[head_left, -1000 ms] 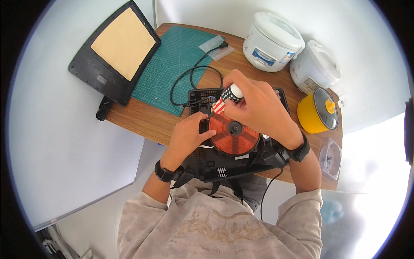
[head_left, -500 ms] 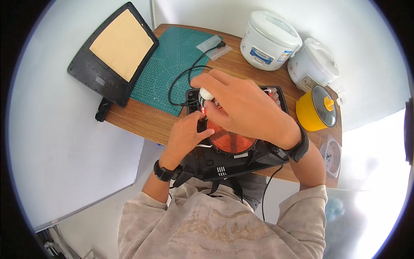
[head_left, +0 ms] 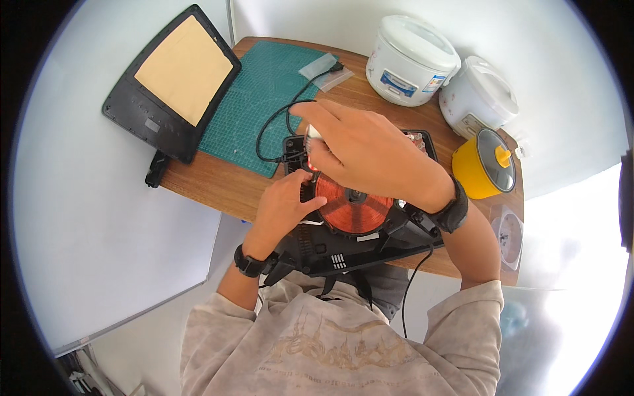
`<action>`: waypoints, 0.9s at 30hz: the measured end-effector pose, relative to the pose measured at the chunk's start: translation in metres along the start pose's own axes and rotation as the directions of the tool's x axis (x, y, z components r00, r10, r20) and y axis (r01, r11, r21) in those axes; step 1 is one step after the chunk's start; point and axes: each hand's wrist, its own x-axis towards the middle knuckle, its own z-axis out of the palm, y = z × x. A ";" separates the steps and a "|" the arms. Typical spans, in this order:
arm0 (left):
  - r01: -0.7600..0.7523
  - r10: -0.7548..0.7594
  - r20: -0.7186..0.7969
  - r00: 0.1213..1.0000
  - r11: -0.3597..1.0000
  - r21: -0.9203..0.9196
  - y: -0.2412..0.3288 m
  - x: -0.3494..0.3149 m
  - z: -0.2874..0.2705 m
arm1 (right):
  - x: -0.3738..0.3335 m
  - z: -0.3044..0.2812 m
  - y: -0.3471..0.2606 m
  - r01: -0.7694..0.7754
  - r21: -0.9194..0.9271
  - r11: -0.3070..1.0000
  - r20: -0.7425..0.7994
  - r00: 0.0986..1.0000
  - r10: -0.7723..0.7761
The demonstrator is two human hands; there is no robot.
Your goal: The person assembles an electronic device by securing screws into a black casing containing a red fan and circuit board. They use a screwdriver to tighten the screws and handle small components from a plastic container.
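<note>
In front of me lies the opened black base of an induction cooker (head_left: 323, 261), its round copper coil (head_left: 360, 216) exposed. My right hand (head_left: 380, 155) arches over the coil's far side, its fingers closed round a small white, tube-shaped object (head_left: 313, 132). Red shows at the lower part of that object, by the base's far left corner; my fingers cover much of it, so its kind is unclear. My left hand (head_left: 281, 204) rests at the base's left side. Its thumb stretches apart onto the coil's edge, while the index fingertip lies close to the red part.
The detached black cover (head_left: 155, 125), with a cream sheet (head_left: 185, 69), leans at the left beside a green cutting mat (head_left: 261, 86). A power cord (head_left: 261, 135) curls across the mat. Two white rice cookers (head_left: 413, 63) and a yellow pot (head_left: 472, 171) stand right.
My right hand has shifted slightly and turned, covering more of the white object and baring more of the coil. My left hand stays in place.
</note>
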 end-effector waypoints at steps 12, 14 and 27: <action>-0.046 0.047 -0.021 0.999 0.998 0.046 0.002 0.000 -0.002 | 0.001 -0.003 -0.004 0.068 -0.076 0.995 0.045 0.997 -0.064; -0.028 0.028 0.001 1.000 0.999 0.039 0.002 0.001 -0.002 | 0.001 0.003 -0.003 0.082 0.003 0.997 0.024 0.996 -0.082; 0.053 -0.056 0.051 0.997 0.997 0.053 0.007 0.002 -0.005 | 0.000 -0.003 -0.006 -0.047 -0.026 0.999 0.210 0.976 0.051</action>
